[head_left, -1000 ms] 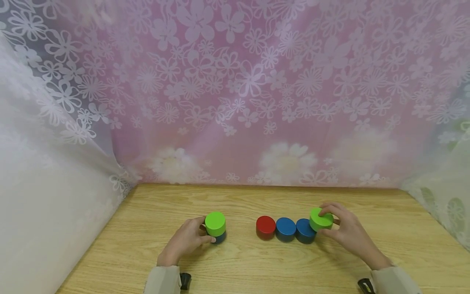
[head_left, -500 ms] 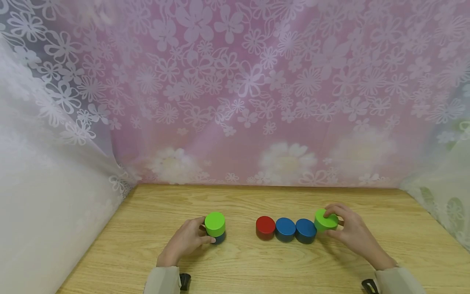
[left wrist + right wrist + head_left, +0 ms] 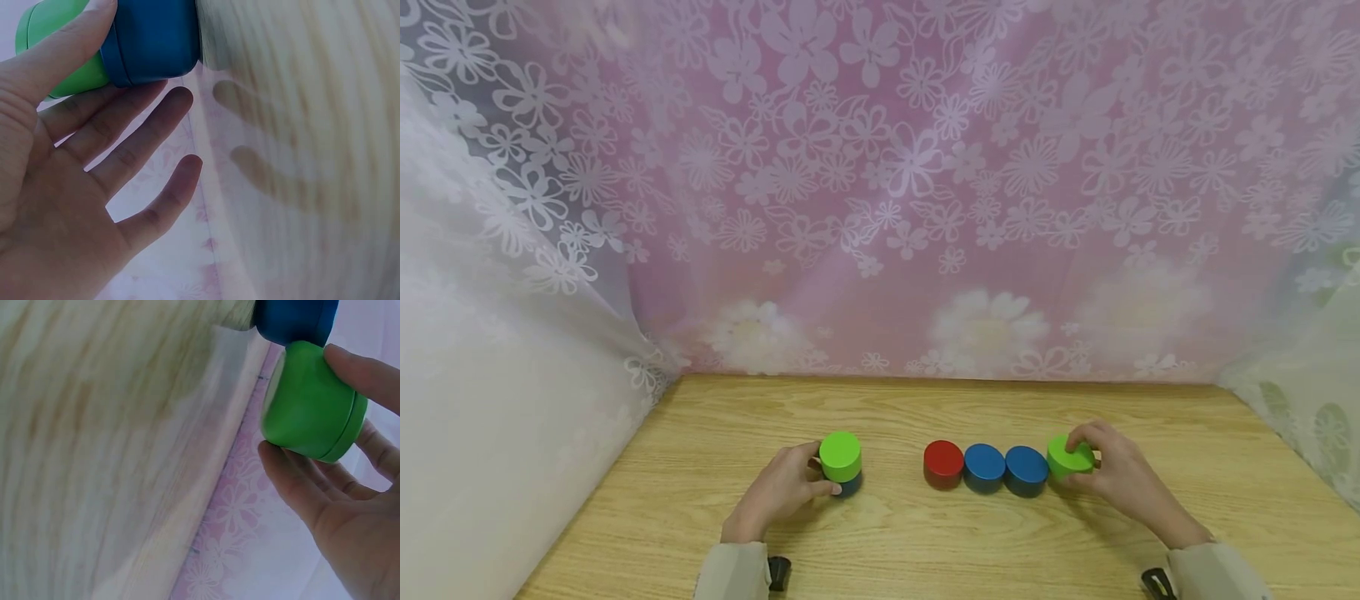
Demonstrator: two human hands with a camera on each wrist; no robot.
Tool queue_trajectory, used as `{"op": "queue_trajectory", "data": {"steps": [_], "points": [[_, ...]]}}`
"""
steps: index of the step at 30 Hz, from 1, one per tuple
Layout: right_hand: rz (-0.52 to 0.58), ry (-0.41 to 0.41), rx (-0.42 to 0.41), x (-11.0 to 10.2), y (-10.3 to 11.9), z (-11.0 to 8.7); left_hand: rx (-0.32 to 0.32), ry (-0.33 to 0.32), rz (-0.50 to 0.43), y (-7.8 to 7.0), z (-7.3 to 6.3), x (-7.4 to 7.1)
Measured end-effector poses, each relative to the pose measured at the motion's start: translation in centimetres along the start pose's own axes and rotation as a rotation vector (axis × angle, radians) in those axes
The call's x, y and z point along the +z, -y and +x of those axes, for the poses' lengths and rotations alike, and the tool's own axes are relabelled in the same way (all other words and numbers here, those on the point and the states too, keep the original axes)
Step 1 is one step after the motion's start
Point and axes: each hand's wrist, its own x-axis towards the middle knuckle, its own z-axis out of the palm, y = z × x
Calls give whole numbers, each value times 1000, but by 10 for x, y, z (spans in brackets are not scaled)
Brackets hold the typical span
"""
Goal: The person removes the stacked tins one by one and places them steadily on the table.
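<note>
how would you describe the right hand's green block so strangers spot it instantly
On the wooden table, find the row of red and blue blocks. Just past its right end, the right hand holds the green block. Its bright green distinguishes it from the neighbouring blue block; the other green block tops a stack.

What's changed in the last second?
The right hand, gripping a green block, moved right and lower in the head view, from overlapping the rightmost blue block to beside it. Unchanged: left hand holding the green-topped stack; red block; middle blue block.
</note>
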Motion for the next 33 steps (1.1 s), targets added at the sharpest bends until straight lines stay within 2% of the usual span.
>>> {"op": "queue_trajectory", "data": {"steps": [8, 12, 26, 33], "points": [[-24, 111, 84, 0, 0, 2, 2, 1, -8, 0, 1, 0], [-31, 129, 94, 1, -2, 3, 4, -6, -12, 0, 0, 0], [-28, 142, 72, 0, -2, 0, 8, 12, -29, 0, -1, -1], [53, 67, 55, -6, 9, 7, -11, 42, -67, 2, -4, -2]]}}
